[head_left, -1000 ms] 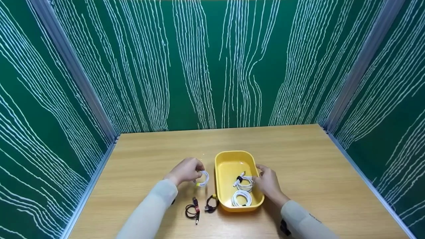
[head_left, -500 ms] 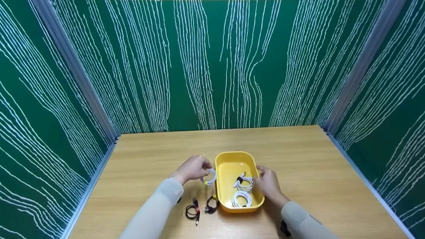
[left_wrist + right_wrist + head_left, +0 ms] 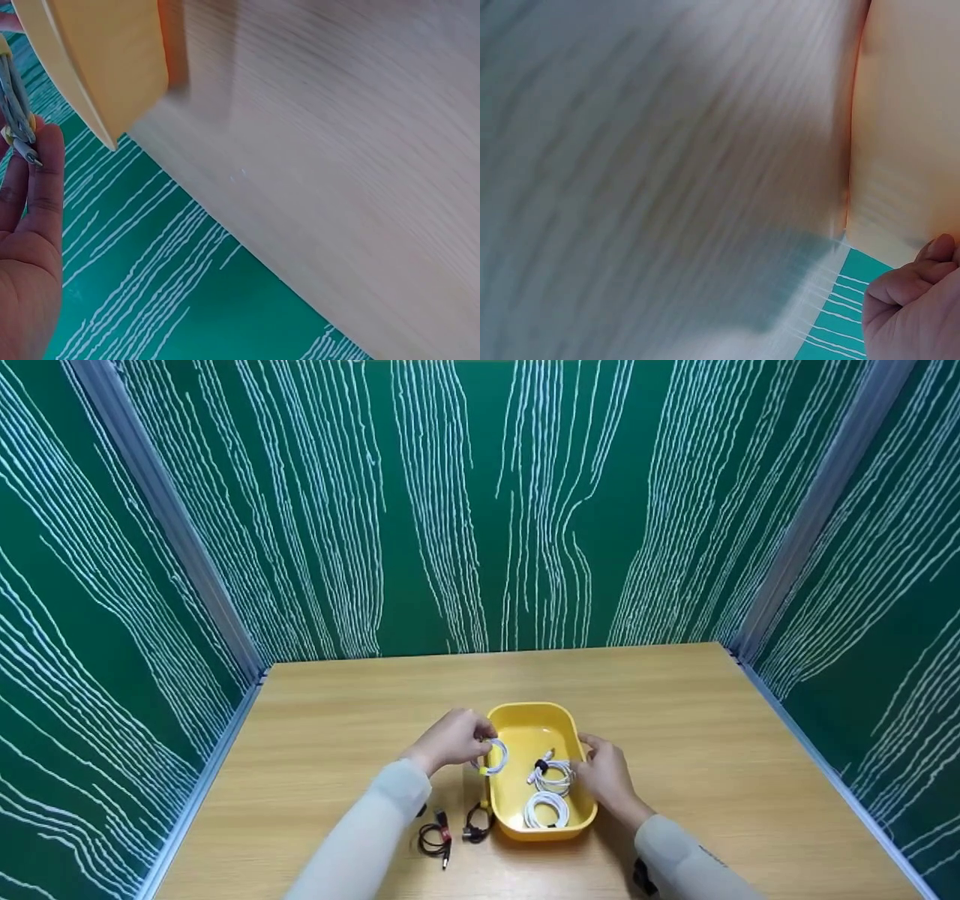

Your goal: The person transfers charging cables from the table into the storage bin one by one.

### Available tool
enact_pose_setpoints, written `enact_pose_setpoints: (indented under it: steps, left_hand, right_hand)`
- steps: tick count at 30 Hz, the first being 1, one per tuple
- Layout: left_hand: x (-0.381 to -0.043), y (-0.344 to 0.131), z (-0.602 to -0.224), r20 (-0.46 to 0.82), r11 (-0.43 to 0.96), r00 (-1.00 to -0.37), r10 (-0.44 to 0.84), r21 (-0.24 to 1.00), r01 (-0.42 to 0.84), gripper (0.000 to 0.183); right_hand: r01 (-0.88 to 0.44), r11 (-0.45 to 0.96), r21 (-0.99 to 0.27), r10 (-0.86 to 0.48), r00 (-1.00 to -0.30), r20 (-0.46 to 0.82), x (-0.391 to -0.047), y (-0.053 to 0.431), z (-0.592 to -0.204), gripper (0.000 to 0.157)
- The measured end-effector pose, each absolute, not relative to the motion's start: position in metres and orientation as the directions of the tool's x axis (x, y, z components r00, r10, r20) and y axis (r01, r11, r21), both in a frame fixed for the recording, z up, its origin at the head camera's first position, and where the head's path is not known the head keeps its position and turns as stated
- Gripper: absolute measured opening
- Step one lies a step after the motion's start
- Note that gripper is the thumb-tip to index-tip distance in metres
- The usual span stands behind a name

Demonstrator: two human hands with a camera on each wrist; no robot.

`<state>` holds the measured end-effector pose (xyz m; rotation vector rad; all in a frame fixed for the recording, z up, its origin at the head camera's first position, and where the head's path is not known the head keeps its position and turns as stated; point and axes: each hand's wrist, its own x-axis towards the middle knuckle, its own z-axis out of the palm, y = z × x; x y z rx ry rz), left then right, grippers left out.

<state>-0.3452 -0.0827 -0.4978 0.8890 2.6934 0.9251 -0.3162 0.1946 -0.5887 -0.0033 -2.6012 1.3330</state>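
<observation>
My left hand (image 3: pixel 454 739) pinches a coil (image 3: pixel 505 754), right hand (image 3: pixel 609 772) grips the tub (image 3: pixel 517 735); imo carry the coil high so nothing snags.

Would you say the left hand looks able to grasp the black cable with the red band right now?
Probably not yet: the left hand holds a white cable coil. Otherwise the way seems free, as nothing covers the black cable on the table.

The left sleeve (image 3: pixel 356 836) and the right sleeve (image 3: pixel 686 862) are pale grey and long. The right is marked by a dark print (image 3: pixel 712 855), too small to be read. A black part (image 3: pixel 643 877) is partly exposed beneath its cuff (image 3: pixel 654 835).
</observation>
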Motion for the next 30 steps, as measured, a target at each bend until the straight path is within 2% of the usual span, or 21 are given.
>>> enact_pose_setpoints:
  steps: [13, 24, 30]
  left_hand:
    - [-0.346, -0.072, -0.496, 0.013, 0.631, -0.817, 0.577, 0.628, 0.455, 0.017]
    - [-0.352, -0.063, -0.501, 0.080, 0.650, -0.794, 0.603, 0.528, 0.546, 0.012]
    - [-0.353, -0.058, -0.501, 0.067, 0.657, -0.805, 0.590, 0.539, 0.527, 0.013]
  right_hand:
    - [-0.088, 0.579, -0.811, 0.110, -0.977, 0.184, -0.316, 0.194, -0.587, 0.052]
    - [-0.099, 0.575, -0.812, 0.108, -0.975, 0.195, -0.315, 0.194, -0.587, 0.050]
    - [-0.098, 0.578, -0.810, 0.110, -0.974, 0.197, -0.314, 0.193, -0.587, 0.050]
